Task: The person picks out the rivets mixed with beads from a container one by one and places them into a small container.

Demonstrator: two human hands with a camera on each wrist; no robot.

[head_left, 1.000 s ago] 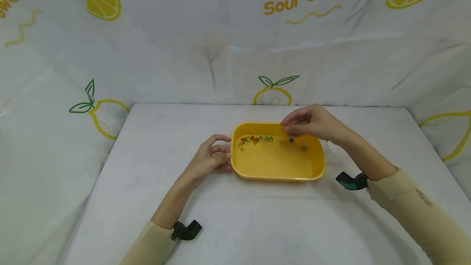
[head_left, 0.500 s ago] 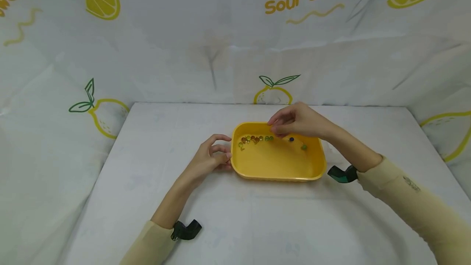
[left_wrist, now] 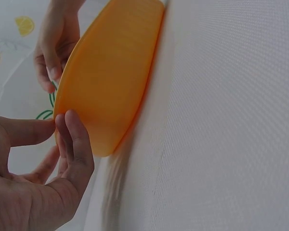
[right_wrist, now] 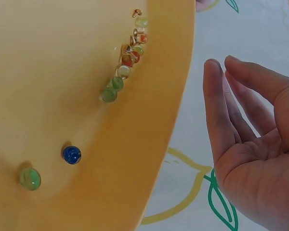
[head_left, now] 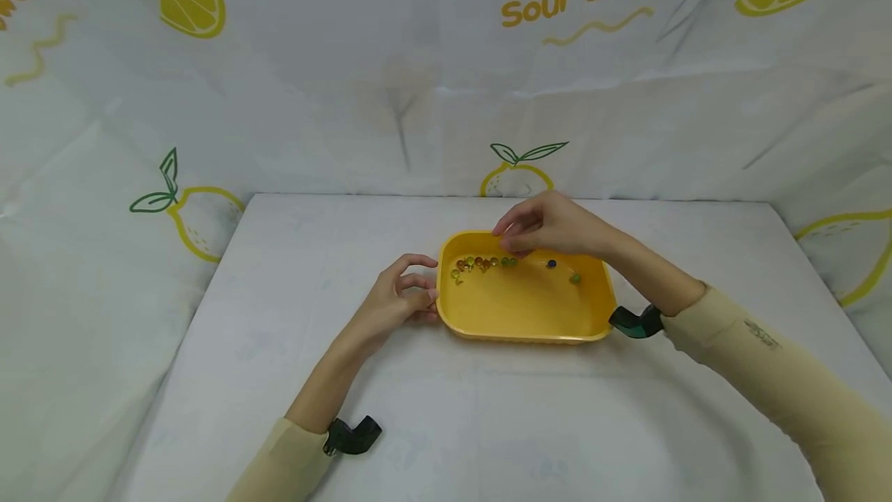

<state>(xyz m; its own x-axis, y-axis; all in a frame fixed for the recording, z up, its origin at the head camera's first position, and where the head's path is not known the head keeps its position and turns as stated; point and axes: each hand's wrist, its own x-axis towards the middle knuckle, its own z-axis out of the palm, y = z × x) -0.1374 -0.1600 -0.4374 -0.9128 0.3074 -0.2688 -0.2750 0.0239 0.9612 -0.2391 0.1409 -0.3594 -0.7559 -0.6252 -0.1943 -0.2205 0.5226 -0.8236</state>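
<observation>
A yellow plastic tray [head_left: 526,331] sits on the white table. My left hand [head_left: 400,293] holds its left end, fingertips and thumb at the rim and outer wall; the left wrist view shows that hand [left_wrist: 43,168] close up. My right hand [head_left: 550,223] hovers over the tray's far rim. In the right wrist view this hand [right_wrist: 260,130] has thumb and fingertips close together, with nothing visible between them. Glass marbles [right_wrist: 108,94] and small gold-coloured bits [right_wrist: 137,13] line the tray's far side toward the left. Apart from them lie a blue marble [right_wrist: 72,154] and a green marble [right_wrist: 30,178].
A white table [head_left: 446,424] extends around the tray. Behind it hangs a white cloth [head_left: 313,99] printed with lemons and lettering. Each wrist carries a black camera mount [head_left: 354,436].
My right hand has moved left along the tray's far rim, from above the blue marble to near the row of marbles. The left hand and the tray stay in place.
</observation>
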